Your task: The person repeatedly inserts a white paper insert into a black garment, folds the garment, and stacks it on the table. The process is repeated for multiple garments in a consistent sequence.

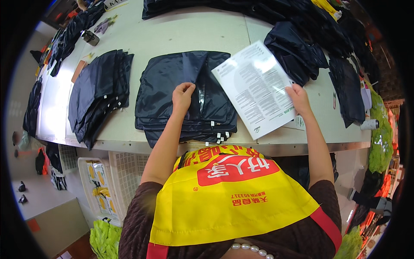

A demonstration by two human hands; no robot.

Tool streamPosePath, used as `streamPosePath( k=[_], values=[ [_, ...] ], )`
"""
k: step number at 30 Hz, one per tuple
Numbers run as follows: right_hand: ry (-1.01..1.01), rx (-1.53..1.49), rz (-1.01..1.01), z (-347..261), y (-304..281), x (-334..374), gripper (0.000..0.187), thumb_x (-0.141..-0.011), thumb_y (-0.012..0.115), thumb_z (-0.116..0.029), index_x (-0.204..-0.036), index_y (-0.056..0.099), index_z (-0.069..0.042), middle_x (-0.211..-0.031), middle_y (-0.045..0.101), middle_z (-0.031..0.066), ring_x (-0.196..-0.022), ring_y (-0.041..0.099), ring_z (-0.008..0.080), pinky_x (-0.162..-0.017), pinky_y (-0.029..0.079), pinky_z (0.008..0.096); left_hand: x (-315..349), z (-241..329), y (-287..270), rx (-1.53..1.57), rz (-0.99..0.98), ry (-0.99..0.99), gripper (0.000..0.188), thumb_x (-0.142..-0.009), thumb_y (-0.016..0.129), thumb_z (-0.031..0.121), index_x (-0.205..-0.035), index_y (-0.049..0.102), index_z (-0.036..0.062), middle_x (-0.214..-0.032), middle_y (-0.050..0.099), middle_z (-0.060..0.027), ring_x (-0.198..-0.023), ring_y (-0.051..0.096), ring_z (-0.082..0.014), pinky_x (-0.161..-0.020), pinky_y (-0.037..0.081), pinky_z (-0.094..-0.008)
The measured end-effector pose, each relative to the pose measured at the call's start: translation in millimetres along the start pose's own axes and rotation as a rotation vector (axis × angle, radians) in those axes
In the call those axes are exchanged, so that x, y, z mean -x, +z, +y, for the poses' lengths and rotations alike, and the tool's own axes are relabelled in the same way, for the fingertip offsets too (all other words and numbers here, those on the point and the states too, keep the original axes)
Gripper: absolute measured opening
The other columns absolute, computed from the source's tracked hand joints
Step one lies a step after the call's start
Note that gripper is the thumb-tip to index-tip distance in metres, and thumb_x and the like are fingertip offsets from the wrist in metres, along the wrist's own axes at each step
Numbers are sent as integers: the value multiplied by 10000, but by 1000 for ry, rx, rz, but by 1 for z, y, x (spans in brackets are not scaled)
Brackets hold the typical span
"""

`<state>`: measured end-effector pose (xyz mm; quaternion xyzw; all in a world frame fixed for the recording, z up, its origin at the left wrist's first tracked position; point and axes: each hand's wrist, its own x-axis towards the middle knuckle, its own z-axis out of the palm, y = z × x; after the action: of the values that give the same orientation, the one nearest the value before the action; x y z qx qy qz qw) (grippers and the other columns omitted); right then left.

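Head cam, looking straight down at the white table [181, 30]: the left hand [183, 96] is in the centre of the frame, fingers curled and pinching the zipper edge of the top dark bag on the stack of folded dark bags [183, 97], lifting that flap a little. The right hand [298, 98], right of centre, holds a printed sheet [254, 86] by its lower right edge, thumb on top. Looks to me like the insert-stuffing step, so the next move probably needs the flap held open wider and the sheet swung left and squared to the slot. The sheet's long axis runs diagonally, upper left to lower right, with one corner resting on the stack. Another fanned pile of dark bags [101, 93] sits at left.
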<state>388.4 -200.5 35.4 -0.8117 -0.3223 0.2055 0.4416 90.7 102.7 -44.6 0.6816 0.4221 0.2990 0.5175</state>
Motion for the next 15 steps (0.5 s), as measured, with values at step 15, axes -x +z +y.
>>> streamPosePath(
  k=[15],
  values=[
    [-45, 288, -553, -53, 103, -56, 239, -818, 582, -218, -879, 610, 11, -758, 617, 88, -669, 565, 154, -616, 453, 304, 34, 51, 6, -380, -37, 357, 101, -738, 644, 138, -779, 659, 47, -800, 626, -93, -799, 557, -297, -721, 440, -383]
  ],
)
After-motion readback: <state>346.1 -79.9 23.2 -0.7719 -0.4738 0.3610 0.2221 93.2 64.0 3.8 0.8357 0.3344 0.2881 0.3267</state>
